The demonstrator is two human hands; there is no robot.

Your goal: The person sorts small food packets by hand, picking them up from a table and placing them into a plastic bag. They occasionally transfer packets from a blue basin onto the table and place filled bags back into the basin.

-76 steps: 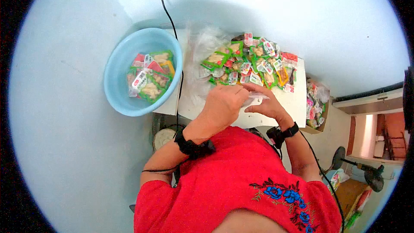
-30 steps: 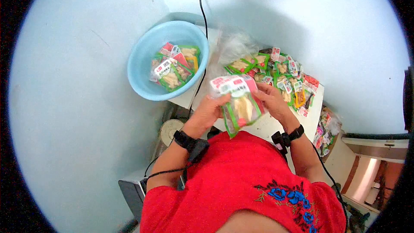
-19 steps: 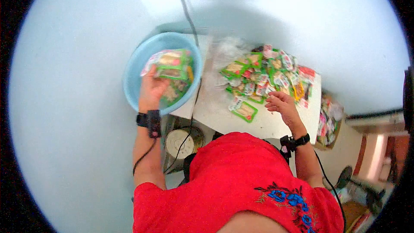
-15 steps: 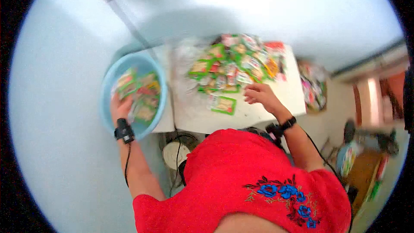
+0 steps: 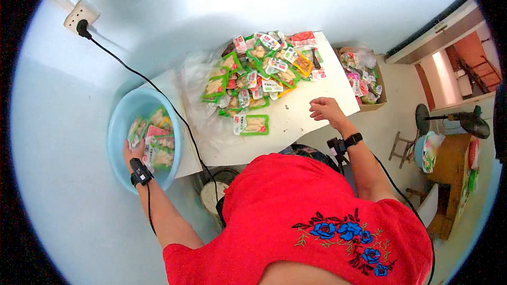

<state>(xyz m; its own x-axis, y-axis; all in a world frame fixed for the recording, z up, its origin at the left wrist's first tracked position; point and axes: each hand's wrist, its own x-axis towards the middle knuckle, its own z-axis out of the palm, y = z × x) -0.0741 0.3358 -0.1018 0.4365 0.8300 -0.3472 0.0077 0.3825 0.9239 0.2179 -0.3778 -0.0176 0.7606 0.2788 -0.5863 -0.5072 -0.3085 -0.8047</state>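
Observation:
My left hand (image 5: 134,152) is inside the light blue plastic basin (image 5: 113,126), its fingers around the lower end of a sealed food packet (image 5: 138,128); the grip is partly hidden. Other packets, green-edged and red, lie in the basin against that hand. Above the white table (image 5: 296,126), near its front right, hovers my right hand (image 5: 325,111) with loosely bent fingers and nothing in them. To its left is a heap of food packets (image 5: 259,68), mostly green-edged with pale contents. One green-edged packet (image 5: 252,125) lies apart in front of the heap.
Clear plastic film (image 5: 198,89) lies left of the heap. A black cable (image 5: 142,76) runs from the wall socket (image 5: 81,16) across the basin's edge. Right of the table stands a carton (image 5: 373,100) of packets; beyond it are a fan (image 5: 422,119) and a wooden table (image 5: 449,179).
My left hand has lowered its packet among the others in the basin. My right hand stays over the table. The view has shifted and become sharper.

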